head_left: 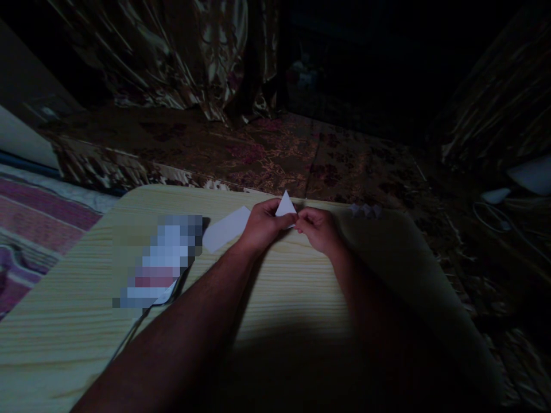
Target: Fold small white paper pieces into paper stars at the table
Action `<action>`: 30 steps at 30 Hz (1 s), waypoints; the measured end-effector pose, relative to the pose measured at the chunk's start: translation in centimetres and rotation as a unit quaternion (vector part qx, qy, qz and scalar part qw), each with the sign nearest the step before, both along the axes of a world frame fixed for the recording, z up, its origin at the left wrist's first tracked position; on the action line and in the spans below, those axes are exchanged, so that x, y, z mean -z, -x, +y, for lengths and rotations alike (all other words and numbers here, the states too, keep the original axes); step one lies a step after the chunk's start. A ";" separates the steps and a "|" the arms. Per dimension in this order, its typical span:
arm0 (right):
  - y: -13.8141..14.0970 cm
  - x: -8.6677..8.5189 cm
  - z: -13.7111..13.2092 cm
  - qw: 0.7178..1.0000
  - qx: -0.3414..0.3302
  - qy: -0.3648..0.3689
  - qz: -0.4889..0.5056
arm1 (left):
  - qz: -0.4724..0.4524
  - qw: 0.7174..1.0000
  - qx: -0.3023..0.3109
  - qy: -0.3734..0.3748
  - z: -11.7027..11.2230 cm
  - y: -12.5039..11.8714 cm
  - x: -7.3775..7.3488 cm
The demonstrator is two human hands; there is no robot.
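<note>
Near the far edge of the wooden table, both hands meet around a small folded piece of white paper [285,205] with a pointed top. My left hand [264,223] grips it, the thumb lying across its lower part. The fingertips of my right hand [317,226] are pinched together at the paper's lower right corner. Left of my left hand, a flat white sheet of paper [227,229] lies on the table, close to the wrist. The lower edge of the folded paper is partly hidden by the fingers.
The pale wooden table [297,298] has a blurred-out device [166,258] with a cable on its left. Several small folded paper pieces [365,211] sit at the far right edge. Beyond stands a ledge with patterned cloth [258,149], under a curtain [215,51]. A white cable [495,215] lies at right.
</note>
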State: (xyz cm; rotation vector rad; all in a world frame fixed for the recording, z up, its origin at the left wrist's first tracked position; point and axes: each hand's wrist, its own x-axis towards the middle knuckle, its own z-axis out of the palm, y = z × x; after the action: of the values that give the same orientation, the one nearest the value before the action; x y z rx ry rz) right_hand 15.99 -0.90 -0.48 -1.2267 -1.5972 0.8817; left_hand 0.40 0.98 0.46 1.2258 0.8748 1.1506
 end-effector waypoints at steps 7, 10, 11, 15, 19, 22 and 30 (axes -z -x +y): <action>0.2 -0.2 -0.2 0.998 -0.030 -0.019 -0.050 | 0.001 1.000 -0.011 0.020 0.3 0.2 0.5; 0.3 -0.2 -0.2 0.998 -0.033 -0.021 -0.052 | -0.017 0.999 -0.014 0.036 0.4 0.2 0.7; 0.3 -0.2 -0.2 0.998 -0.033 -0.021 -0.052 | -0.026 0.999 -0.017 0.042 0.4 0.2 0.7; 0.4 -0.4 -0.3 0.997 -0.045 -0.013 -0.058 | -0.100 0.991 -0.038 0.076 0.4 0.1 0.5; 0.4 -0.4 -0.3 0.997 -0.051 -0.011 -0.055 | -0.135 0.985 -0.054 0.092 0.4 0.1 0.3; 0.4 -0.3 -0.2 0.997 -0.052 -0.001 -0.053 | -0.155 0.980 -0.079 0.096 0.4 0.1 0.2; 0.3 -0.3 -0.5 0.996 -0.073 0.015 -0.055 | -0.266 0.949 -0.155 0.070 1.6 0.4 0.2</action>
State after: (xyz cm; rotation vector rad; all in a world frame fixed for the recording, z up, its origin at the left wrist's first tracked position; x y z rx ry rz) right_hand 15.68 -1.37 -0.22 -1.2086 -1.7860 0.9482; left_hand -0.04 2.57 0.26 0.6173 0.7286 1.5479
